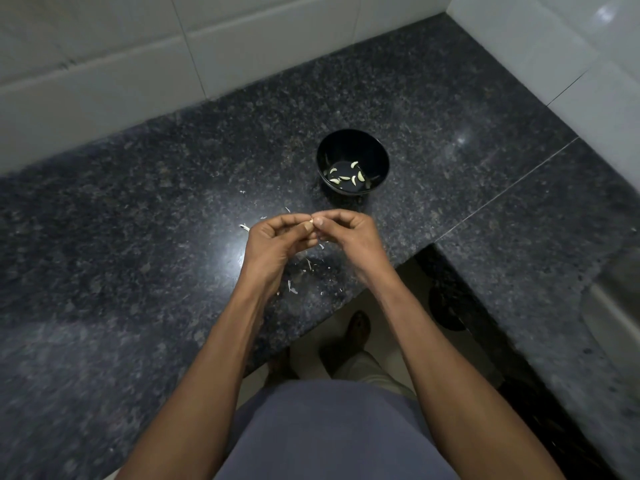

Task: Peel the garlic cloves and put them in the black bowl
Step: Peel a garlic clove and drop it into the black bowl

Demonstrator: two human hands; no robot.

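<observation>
While both hands meet above the near part of the table, the left hand (277,239) and the right hand (349,233) pinch 1 small pale garlic clove (310,221) between their thumbs and forefingers. The other fingers of each hand are curled in toward the palm. Only a sliver of the clove shows between the fingertips, so how much skin is on it cannot be told. Both bare forearms run back toward the bottom of the view, on either side of a grey-blue shirt (332,431).

Just below and around the hands, thin white scraps of garlic skin (292,287) lie scattered on the dark speckled polished granite table (145,237), some beside the left wrist, a few further out to the left of the hands and toward the bowl. A bright patch of reflected light sits on the stone beside the left hand.

Beyond the hands, a little to the right and well apart from them, stands the round glossy black bowl (353,140), upright on the table. About 6 peeled, curved, whitish garlic cloves (346,176) lie loose on its bottom.

White tiled walls (104,74) rise behind the table and at the right. Under the table's edge, pale floor (388,289) shows with the person's foot (358,329) on it.
</observation>
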